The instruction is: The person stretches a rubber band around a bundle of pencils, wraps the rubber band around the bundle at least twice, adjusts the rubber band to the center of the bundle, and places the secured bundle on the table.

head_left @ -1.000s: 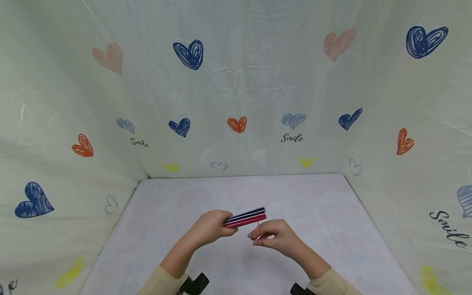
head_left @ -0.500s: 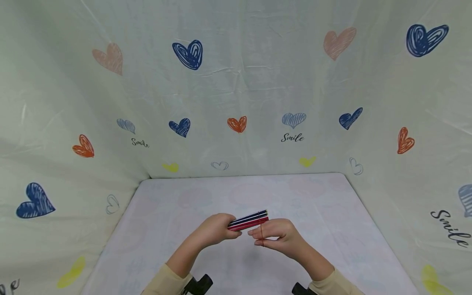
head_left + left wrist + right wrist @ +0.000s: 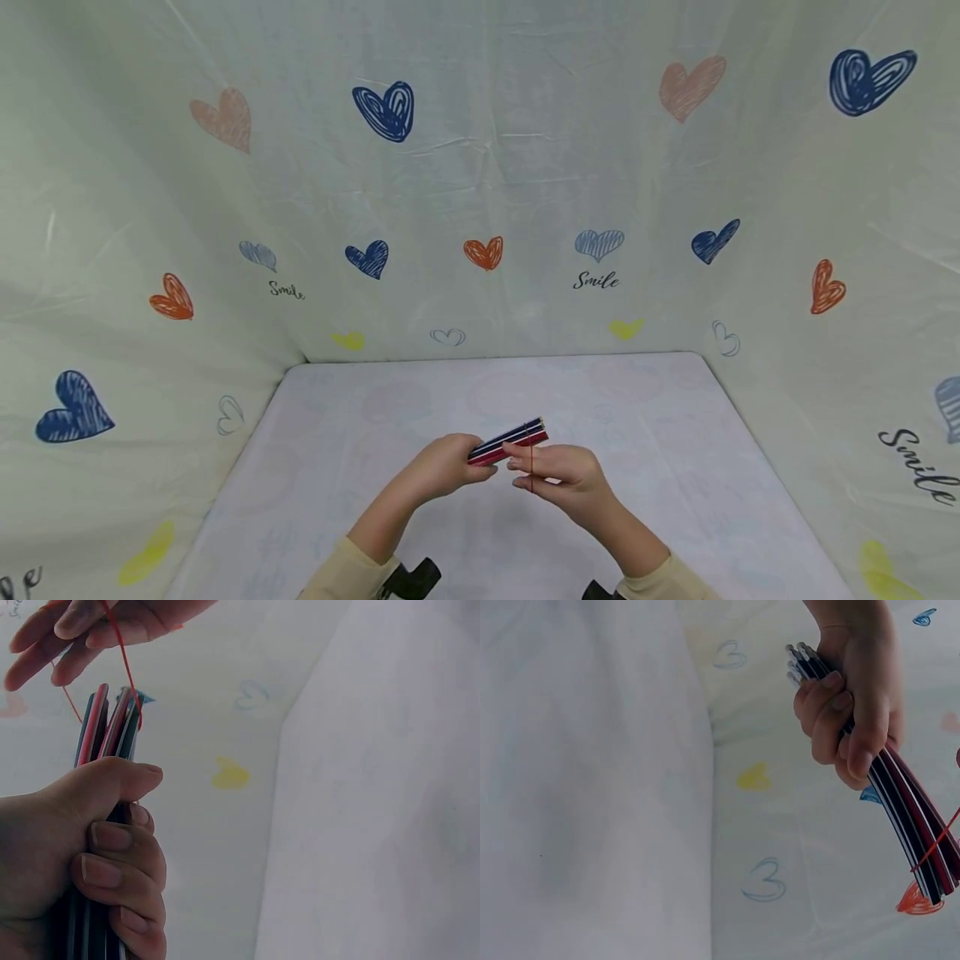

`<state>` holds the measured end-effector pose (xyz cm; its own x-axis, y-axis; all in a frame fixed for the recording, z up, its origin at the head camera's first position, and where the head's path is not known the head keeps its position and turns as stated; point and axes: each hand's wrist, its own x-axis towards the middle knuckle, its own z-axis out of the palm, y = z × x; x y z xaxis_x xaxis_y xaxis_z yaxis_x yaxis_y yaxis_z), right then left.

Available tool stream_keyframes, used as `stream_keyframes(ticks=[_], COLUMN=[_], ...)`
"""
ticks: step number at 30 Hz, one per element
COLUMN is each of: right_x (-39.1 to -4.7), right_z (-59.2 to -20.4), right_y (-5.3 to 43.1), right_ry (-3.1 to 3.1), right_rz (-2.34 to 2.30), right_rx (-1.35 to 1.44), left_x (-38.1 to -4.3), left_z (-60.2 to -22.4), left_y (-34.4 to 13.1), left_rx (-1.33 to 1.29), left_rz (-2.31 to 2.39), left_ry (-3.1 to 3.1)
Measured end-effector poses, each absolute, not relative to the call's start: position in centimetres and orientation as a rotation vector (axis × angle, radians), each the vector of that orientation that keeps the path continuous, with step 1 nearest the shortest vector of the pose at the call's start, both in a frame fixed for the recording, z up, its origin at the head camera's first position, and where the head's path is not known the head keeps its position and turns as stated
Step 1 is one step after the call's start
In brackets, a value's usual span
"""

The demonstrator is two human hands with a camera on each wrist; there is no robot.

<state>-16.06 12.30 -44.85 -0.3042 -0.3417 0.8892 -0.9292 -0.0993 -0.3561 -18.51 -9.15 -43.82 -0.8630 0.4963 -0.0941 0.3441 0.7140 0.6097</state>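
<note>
My left hand grips a bundle of slim pencils, striped dark blue, red and white, fingers and thumb wrapped round its middle. Held above the table, the bundle tilts up to the right in the head view. A thin red rubber band loops round its far end and stretches off to my right hand. The fingers and thumb of that hand sit in the loop and draw it taut, close beside the pencils. In the right wrist view the pencils' other ends, pale-tipped, stick out past the left fist.
A white table spreads under both hands. Behind it and at both sides hangs a pale cloth printed with hearts and the word Smile. Dark wrist camera mounts show at both sleeves.
The left hand has shifted slightly right with the pencils. The right hand's fingers have risen to the bundle's near side and closed toward the thumb, with the rubber band still round them.
</note>
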Motion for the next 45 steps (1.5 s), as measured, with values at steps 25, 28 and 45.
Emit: stream_keyframes(ticks=[25,28,45], right_x=[-13.4,-13.1,-13.2], right_z=[-46.2,-45.9,-44.0], right_y=[10.1,10.3,12.2], right_ry=[-1.745,-1.806,-2.034], right_rz=[1.120,1.177,1.337], right_rx=[0.389,0.341,0.218], left_x=[-17.3,-16.9,-15.7], left_z=[-44.1,-43.9,-44.4], left_y=[-7.0,-7.1,-8.8], left_rx=[0.521,0.533,0.946], left_rz=[1.041,0.993,0.628], left_ry=[2.934,3.023,3.500])
